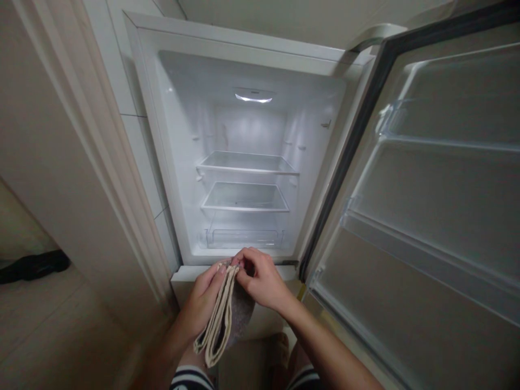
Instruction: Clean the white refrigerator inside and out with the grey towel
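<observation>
A folded cloth (222,319), grey with beige edging, hangs in layers between my two hands just in front of the open fridge (166,162). My left hand (205,292) grips its left side near the top, thumb pressed on the folds. My right hand (262,279) pinches the upper edge with curled fingers. Inside the lit fridge are a glass shelf (247,162), a second shelf (246,197) below it, and a clear drawer (246,237) at the bottom.
The fridge door (430,216) stands wide open on the right, with clear door racks (439,265). A wooden door frame (105,151) runs close along the left. A dark object (34,266) lies on the floor at far left. My legs are below.
</observation>
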A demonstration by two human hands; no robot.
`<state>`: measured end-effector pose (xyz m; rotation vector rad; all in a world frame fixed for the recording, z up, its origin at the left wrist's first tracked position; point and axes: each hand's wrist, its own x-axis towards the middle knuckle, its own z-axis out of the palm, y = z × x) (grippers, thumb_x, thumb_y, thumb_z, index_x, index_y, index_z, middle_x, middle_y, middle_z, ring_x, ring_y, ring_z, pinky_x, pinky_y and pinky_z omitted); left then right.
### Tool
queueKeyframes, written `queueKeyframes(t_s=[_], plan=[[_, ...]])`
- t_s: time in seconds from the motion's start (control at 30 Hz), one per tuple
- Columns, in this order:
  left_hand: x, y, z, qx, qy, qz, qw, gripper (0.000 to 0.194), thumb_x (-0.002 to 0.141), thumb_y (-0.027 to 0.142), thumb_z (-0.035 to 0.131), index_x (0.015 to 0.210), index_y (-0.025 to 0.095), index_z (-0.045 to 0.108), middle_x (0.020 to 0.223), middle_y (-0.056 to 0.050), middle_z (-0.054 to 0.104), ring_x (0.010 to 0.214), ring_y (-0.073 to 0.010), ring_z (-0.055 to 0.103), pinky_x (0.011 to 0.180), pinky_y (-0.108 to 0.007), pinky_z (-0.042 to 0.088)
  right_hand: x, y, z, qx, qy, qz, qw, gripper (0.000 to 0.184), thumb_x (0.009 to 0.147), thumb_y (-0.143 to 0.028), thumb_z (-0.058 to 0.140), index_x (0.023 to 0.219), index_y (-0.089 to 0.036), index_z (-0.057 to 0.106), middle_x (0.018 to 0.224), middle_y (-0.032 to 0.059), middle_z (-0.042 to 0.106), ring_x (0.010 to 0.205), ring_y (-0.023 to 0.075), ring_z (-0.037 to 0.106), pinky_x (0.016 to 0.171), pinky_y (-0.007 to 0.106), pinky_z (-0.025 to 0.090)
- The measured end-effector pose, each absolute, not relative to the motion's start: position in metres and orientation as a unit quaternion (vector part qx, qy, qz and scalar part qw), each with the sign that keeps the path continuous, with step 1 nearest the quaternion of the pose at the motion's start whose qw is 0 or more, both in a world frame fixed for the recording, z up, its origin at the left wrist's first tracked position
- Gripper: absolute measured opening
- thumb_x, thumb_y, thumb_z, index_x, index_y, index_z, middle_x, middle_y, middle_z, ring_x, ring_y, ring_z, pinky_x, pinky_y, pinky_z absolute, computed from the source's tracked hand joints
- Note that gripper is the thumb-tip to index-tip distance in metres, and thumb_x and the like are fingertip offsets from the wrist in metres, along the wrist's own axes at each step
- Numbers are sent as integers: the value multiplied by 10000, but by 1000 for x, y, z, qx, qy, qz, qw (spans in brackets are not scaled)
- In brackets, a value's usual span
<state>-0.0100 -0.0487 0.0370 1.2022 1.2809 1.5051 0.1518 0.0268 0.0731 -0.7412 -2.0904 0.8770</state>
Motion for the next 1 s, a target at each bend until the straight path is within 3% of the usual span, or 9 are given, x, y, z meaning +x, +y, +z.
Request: queueKeyframes(t_s=[0.2, 0.4, 0.53, 0.6, 0.67, 0.73, 0.87, 1.0], plan=[[-18, -47, 28, 511, 505, 565, 406, 652, 954, 742, 669, 1296, 201, 794, 1350, -116, 798, 1280, -317, 720, 1210, -426, 509, 146, 25, 67, -329, -777, 352, 406, 133, 814, -109, 690, 897, -188, 759, 839, -18, 662, 809, 133, 600, 761, 253, 400], [-20, -50, 23, 579, 510, 497, 396, 559, 949, 571, 756, 1386, 223, 746, 1426, -112, 762, 1325, -335, 691, 1207, -444, 504, 146, 24, 69, -318, -764, 365, 427, 151, 796, -110, 684, 886, -188, 777, 840, -16, 666, 815, 130, 613, 764, 250, 411], [-18, -48, 22, 600, 523, 476, 374, 476, 996, 490, 684, 1393, 231, 728, 1432, -100, 756, 1344, -325, 677, 1191, -413, 497, 149, 27, 67, -307, -779, 359, 413, 137, 813, -129, 676, 898, -188, 766, 860, -4, 651, 854, 144, 616, 809, 265, 433], [-18, -47, 23, 605, 534, 465, 366, 438, 1034, 482, 612, 1371, 227, 732, 1401, -100, 768, 1328, -323, 682, 1157, -399, 510, 153, 30, 67, -278, -793, 355, 410, 212, 810, -131, 670, 989, -192, 766, 994, 24, 678, 994, 171, 637, 914, 288, 465], [-19, -47, 25, 603, 537, 464, 365, 428, 1052, 491, 578, 1355, 227, 727, 1390, -100, 770, 1317, -321, 686, 1135, -391, 517, 159, 34, 67, -241, -804, 364, 404, 410, 805, -143, 681, 1205, -206, 744, 1207, 56, 694, 1165, 201, 636, 1029, 323, 475], [-20, -49, 26, 594, 534, 477, 368, 435, 1053, 518, 591, 1366, 237, 703, 1410, -98, 757, 1320, -310, 681, 1138, -383, 512, 164, 39, 68, -212, -813, 389, 377, 518, 826, -177, 698, 1342, -216, 701, 1284, 63, 714, 1192, 208, 654, 1052, 335, 483], [-25, -55, 22, 561, 514, 500, 413, 513, 1008, 603, 674, 1388, 259, 676, 1393, -96, 763, 1263, -288, 709, 1107, -369, 538, 173, 45, 72, -207, -821, 406, 344, 281, 860, -219, 702, 1127, -193, 786, 1072, 35, 778, 1007, 186, 694, 940, 302, 492], [-36, -65, 14, 494, 515, 501, 490, 651, 909, 742, 728, 1347, 260, 734, 1354, -110, 790, 1234, -315, 738, 1079, -410, 584, 182, 46, 70, -224, -798, 412, 379, 211, 863, -270, 720, 1041, -182, 791, 993, 29, 758, 940, 174, 675, 874, 279, 483]])
